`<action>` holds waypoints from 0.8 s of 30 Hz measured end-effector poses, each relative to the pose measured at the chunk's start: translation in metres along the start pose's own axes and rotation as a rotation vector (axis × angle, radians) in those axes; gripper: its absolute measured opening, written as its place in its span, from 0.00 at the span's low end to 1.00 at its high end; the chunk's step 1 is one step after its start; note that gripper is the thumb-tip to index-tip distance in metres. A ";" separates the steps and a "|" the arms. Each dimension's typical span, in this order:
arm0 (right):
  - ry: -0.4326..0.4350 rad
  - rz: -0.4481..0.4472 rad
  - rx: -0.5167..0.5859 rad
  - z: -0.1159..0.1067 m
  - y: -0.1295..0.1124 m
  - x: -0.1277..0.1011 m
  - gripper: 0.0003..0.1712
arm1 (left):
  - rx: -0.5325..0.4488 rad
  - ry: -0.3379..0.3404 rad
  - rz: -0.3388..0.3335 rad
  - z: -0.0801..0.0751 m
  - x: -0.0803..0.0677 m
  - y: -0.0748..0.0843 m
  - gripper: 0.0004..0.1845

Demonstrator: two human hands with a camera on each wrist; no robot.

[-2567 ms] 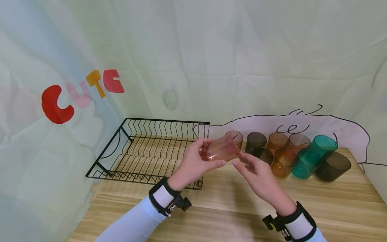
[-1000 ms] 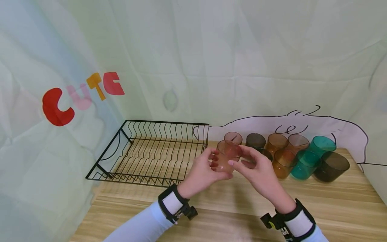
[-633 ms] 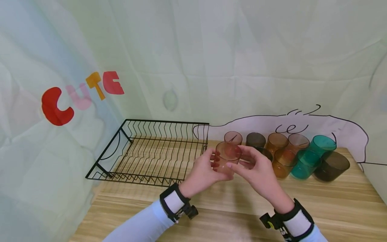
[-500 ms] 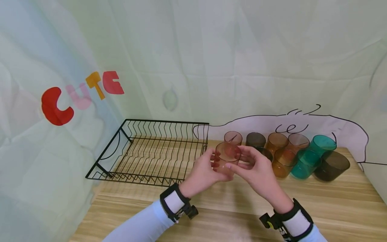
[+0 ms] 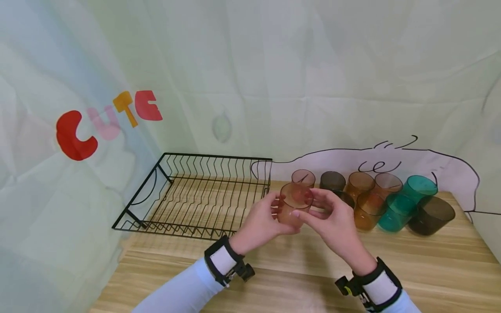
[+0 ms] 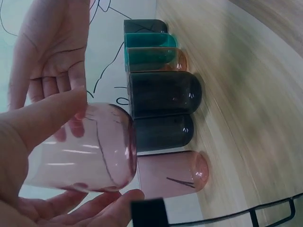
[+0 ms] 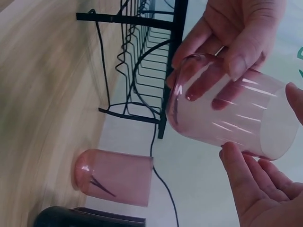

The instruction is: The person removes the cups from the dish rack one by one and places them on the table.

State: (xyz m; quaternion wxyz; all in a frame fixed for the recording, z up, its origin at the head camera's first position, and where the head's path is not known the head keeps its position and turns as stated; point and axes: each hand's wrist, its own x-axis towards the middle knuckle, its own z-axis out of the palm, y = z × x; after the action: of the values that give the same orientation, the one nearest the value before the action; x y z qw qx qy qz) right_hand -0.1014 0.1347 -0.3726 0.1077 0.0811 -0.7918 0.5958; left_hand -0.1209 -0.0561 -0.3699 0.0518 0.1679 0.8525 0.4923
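Note:
A clear pink tumbler (image 5: 292,211) is held up off the table between both hands, mouth up and roughly upright. My left hand (image 5: 259,224) grips its lower side, thumb in front and fingers behind. My right hand (image 5: 335,225) pinches it near the rim from the right, thumb on the near side; the right wrist view shows a fingertip against the glass. Through the pink wall (image 7: 227,111) in that view, left-hand fingers show. Just behind it stands another pink tumbler (image 5: 303,177) on the table.
A black wire dish rack (image 5: 195,236) stands to the left on the wooden table (image 5: 274,278). To the right, several tumblers stand close together in two rows: grey (image 5: 332,180), amber (image 5: 368,213), teal (image 5: 420,186) and dark brown (image 5: 430,216). A printed cloth (image 5: 250,87) hangs behind.
Earlier the tumbler was tilted on its side in the left hand; it has been turned upright, and the right hand has closed on it. Over the last half second hands and tumbler barely move.

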 end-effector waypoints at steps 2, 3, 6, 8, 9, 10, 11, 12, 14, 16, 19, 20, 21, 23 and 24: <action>0.025 -0.013 -0.011 0.002 0.005 0.000 0.38 | -0.003 0.001 0.004 -0.002 0.000 -0.001 0.41; 0.040 -0.020 -0.022 0.003 0.008 0.001 0.39 | -0.002 0.005 0.000 -0.003 0.000 -0.002 0.42; 0.092 -0.033 -0.062 0.006 0.020 0.000 0.40 | 0.008 0.021 -0.017 -0.008 -0.001 -0.004 0.45; 0.126 -0.034 -0.089 0.009 0.028 -0.001 0.41 | 0.020 0.032 -0.041 -0.012 -0.002 -0.005 0.47; 0.141 -0.031 -0.099 0.011 0.033 -0.001 0.41 | 0.025 0.038 -0.049 -0.014 -0.003 -0.005 0.47; 0.155 -0.028 -0.107 0.013 0.036 -0.001 0.41 | 0.030 0.044 -0.052 -0.015 -0.003 -0.005 0.47; 0.169 -0.023 -0.115 0.015 0.040 -0.001 0.41 | 0.030 0.048 -0.054 -0.017 -0.003 -0.005 0.47; 0.181 -0.021 -0.125 0.017 0.043 -0.001 0.41 | 0.033 0.055 -0.053 -0.018 -0.003 -0.005 0.47; 0.205 -0.017 -0.163 0.021 0.047 -0.001 0.41 | 0.035 0.068 -0.040 -0.021 -0.003 -0.004 0.46; 0.221 -0.014 -0.202 0.025 0.051 -0.001 0.41 | 0.037 0.085 -0.029 -0.023 -0.003 -0.003 0.47; 0.231 -0.017 -0.259 0.031 0.055 0.000 0.41 | 0.052 0.107 -0.037 -0.027 -0.002 -0.003 0.47; 0.232 -0.019 -0.275 0.033 0.057 0.000 0.41 | 0.057 0.111 -0.036 -0.028 -0.002 -0.003 0.47; 0.232 -0.023 -0.292 0.035 0.058 0.000 0.42 | 0.058 0.116 -0.042 -0.029 -0.002 -0.003 0.46; 0.238 -0.032 -0.320 0.039 0.061 0.001 0.42 | 0.055 0.126 -0.047 -0.031 -0.001 -0.004 0.44; 0.242 -0.037 -0.333 0.040 0.062 0.001 0.42 | 0.054 0.130 -0.044 -0.032 -0.001 -0.004 0.43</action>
State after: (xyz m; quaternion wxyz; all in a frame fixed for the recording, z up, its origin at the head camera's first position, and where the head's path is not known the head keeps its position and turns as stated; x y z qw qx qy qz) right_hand -0.1213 0.1135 -0.4408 0.2248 0.0046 -0.8591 0.4598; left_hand -0.1289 -0.0844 -0.3572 0.0027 0.1180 0.8706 0.4777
